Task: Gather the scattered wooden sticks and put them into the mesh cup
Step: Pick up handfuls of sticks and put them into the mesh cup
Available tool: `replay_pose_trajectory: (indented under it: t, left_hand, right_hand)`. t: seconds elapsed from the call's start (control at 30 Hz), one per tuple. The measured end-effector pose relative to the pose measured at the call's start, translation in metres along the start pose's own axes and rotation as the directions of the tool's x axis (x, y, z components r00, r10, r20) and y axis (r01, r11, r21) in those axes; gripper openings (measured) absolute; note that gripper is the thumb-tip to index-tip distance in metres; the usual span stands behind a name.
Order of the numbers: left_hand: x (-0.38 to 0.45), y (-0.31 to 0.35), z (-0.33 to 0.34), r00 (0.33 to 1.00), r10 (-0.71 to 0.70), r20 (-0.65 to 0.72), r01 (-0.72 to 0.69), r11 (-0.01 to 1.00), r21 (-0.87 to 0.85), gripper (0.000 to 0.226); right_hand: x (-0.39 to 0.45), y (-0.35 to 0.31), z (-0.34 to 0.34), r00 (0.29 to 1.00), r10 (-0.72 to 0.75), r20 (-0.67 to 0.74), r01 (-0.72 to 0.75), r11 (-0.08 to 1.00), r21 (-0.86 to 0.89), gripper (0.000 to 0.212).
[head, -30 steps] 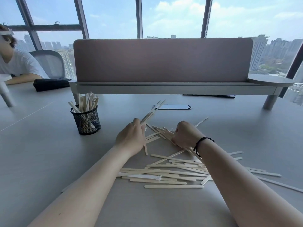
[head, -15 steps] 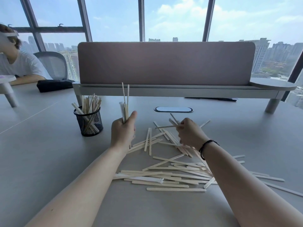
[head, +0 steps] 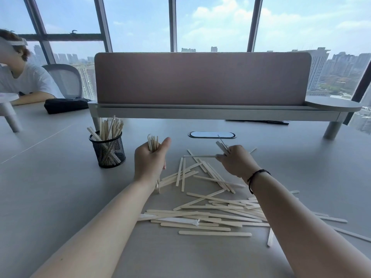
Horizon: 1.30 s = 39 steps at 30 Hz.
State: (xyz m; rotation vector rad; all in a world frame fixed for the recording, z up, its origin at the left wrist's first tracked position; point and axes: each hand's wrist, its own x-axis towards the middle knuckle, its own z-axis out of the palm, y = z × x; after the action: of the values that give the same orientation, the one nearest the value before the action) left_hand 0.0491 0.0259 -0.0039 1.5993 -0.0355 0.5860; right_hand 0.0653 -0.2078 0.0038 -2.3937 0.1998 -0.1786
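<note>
Many pale wooden sticks (head: pixel 208 215) lie scattered on the grey table in front of me. A black mesh cup (head: pixel 108 150) stands at the left with several sticks upright in it. My left hand (head: pixel 149 160) grips a bundle of sticks (head: pixel 153 143) held upright, to the right of the cup. My right hand (head: pixel 235 161) is raised over the pile and pinches a few sticks (head: pixel 221 146); one of them points left toward the other hand.
A raised shelf with a brown divider panel (head: pixel 202 79) crosses the table behind the pile, on legs (head: pixel 332 129). An oval cable port (head: pixel 211 135) lies beneath it. A black pouch (head: pixel 65 105) and a seated person (head: pixel 24 77) are at the far left.
My left hand has lowered its bundle slightly and it now stands shorter above the fist. My right hand has lifted a few sticks off the pile and turned them toward the left.
</note>
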Motion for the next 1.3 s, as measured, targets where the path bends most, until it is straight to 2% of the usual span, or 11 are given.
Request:
replay_pose_trajectory:
  t: [0.17, 0.23, 0.4, 0.57, 0.63, 0.77, 1.0, 1.07, 1.13, 1.3]
  left_hand:
    - [0.004, 0.005, -0.003, 0.996, -0.091, 0.000, 0.090, 0.992, -0.092, 0.062]
    - [0.003, 0.008, -0.004, 0.995, -0.096, 0.034, 0.099, 0.989, -0.109, 0.063]
    - [-0.002, 0.011, 0.000, 0.992, -0.084, 0.091, 0.099, 0.980, -0.173, 0.064]
    - [-0.003, 0.011, -0.003, 0.994, -0.085, 0.061, 0.095, 0.980, -0.175, 0.064]
    - [-0.005, 0.012, -0.004, 0.994, -0.090, 0.054, 0.099, 0.977, -0.186, 0.061]
    - [-0.009, 0.012, -0.005, 0.995, -0.042, 0.085, 0.055, 0.987, -0.152, 0.060]
    - [-0.013, 0.007, -0.005, 0.993, -0.034, 0.109, 0.046, 0.993, -0.108, 0.057]
    - [-0.012, 0.009, -0.005, 0.994, -0.042, 0.097, 0.054, 0.990, -0.126, 0.058]
    - [-0.012, 0.009, -0.006, 0.995, -0.056, 0.084, 0.068, 0.988, -0.136, 0.063]
    - [-0.010, 0.010, -0.005, 0.991, -0.103, 0.083, 0.118, 0.974, -0.196, 0.062]
  right_hand:
    - [-0.011, -0.024, -0.030, 0.949, 0.026, -0.314, 0.069, 0.955, 0.288, 0.050]
    - [-0.016, -0.035, -0.040, 0.924, 0.010, -0.383, 0.142, 0.919, 0.367, 0.052]
    - [-0.031, -0.059, -0.048, 0.927, -0.108, -0.358, 0.341, 0.639, 0.690, 0.065]
    - [-0.048, -0.072, -0.037, 0.961, -0.164, -0.225, 0.273, 0.394, 0.878, 0.060]
    - [-0.052, -0.072, -0.032, 0.969, -0.175, -0.174, 0.229, 0.381, 0.896, 0.059]
    - [-0.057, -0.075, -0.029, 0.967, -0.230, -0.113, 0.209, 0.453, 0.866, 0.059]
    - [-0.046, -0.066, -0.009, 0.979, -0.202, 0.027, 0.126, 0.704, 0.699, 0.052]
    - [-0.047, -0.067, -0.008, 0.977, -0.211, 0.015, 0.150, 0.743, 0.653, 0.045]
    - [-0.048, -0.072, -0.014, 0.971, -0.232, -0.053, 0.202, 0.687, 0.698, 0.047]
    - [-0.065, -0.093, -0.048, 0.953, -0.245, -0.178, 0.253, 0.322, 0.912, 0.060]
